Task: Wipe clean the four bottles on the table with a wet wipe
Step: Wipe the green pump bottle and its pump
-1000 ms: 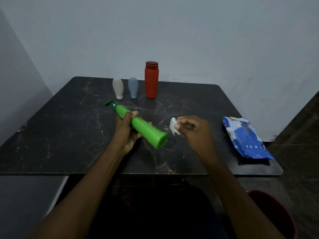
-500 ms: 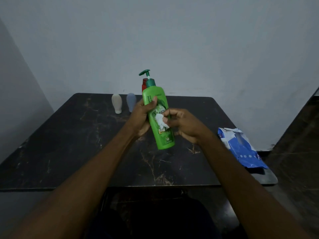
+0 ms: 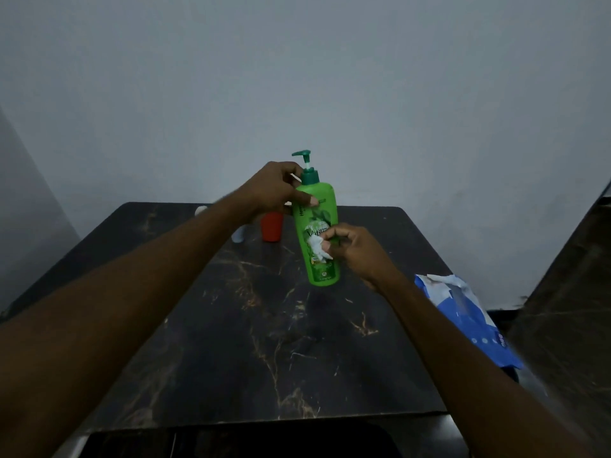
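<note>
Green bottle (image 3: 319, 226): tall, smooth, glossy plastic with rounded shoulders and a flat base. Held in the air over the far middle of the table, nearly upright, top tipped slightly left. Printed label with white and leaf artwork facing the camera.
Pump (image 3: 305, 160): darker green collar, pale stem and a hooked spout pointing left, on top of the green bottle.
Left hand (image 3: 274, 190): clamped round the green bottle's shoulder from the left. Thumb across the front just above the label, other fingers curled round towards the collar.
Right hand (image 3: 358, 251): at the bottle's right side, about mid-height. Fingertips bunched together, pinching the wipe and pressing it onto the label.
Wipe (image 3: 316, 247): small white wad, soft and creased, touching the middle of the label, partly tucked under the fingertips.
Red bottle (image 3: 272, 228): matte cylinder standing on the far side of the table, just behind the left wrist, top hidden by that hand.
Blue bottle (image 3: 238, 236): small, pale and rounded, just left of the red bottle, mostly hidden by the left forearm.
White bottle (image 3: 200, 210): only a pale sliver above the forearm near the far edge, shape not readable.
Table (image 3: 264, 342): dark, polished, stone-look slab with thin tan veins and rounded corners.
Pack (image 3: 469, 322): crinkled blue film pouch with a white flap lifted open, lying flat at the table's right edge, apart from both hands.
Wall (image 3: 297, 77): plain, matte, pale grey, behind the table.
</note>
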`<state>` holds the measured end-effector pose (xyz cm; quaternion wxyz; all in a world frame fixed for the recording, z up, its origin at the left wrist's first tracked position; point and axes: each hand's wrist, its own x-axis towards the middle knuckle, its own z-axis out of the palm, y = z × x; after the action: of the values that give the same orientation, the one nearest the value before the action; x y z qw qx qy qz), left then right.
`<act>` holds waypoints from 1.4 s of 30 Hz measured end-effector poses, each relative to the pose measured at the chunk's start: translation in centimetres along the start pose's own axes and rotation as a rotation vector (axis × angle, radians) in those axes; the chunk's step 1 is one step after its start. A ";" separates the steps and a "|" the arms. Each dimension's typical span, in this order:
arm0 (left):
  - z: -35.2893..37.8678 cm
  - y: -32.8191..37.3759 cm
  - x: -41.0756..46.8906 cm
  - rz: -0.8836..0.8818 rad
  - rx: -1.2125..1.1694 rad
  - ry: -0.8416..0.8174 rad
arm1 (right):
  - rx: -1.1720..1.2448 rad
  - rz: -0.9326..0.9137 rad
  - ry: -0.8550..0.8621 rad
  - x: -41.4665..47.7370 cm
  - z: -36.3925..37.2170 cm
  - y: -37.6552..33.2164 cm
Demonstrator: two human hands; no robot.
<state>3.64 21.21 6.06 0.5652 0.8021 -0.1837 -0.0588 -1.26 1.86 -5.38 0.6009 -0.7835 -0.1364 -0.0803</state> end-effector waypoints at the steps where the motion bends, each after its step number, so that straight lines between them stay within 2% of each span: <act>1: -0.1 0.2 0.9 -0.005 0.031 -0.007 | -0.020 -0.010 0.009 0.8 -0.1 0.3; 6: -0.2 1.0 6.0 -0.016 0.145 -0.022 | -0.051 0.031 0.021 5.9 -0.9 1.6; 17: 0.1 -1.8 13.4 -0.103 0.316 0.076 | -0.026 0.106 0.009 12.4 -0.9 5.2; 34: -0.4 -2.6 15.6 -0.117 0.454 0.113 | -0.034 0.112 0.006 14.7 -0.5 6.3; 42: -0.5 -2.1 14.1 -0.089 0.562 0.201 | 0.026 0.131 0.023 13.5 -1.1 4.3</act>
<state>17.31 17.15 5.85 0.3334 0.9361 -0.1004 0.0494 12.91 1.38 -5.16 0.6167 -0.7818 -0.0791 -0.0480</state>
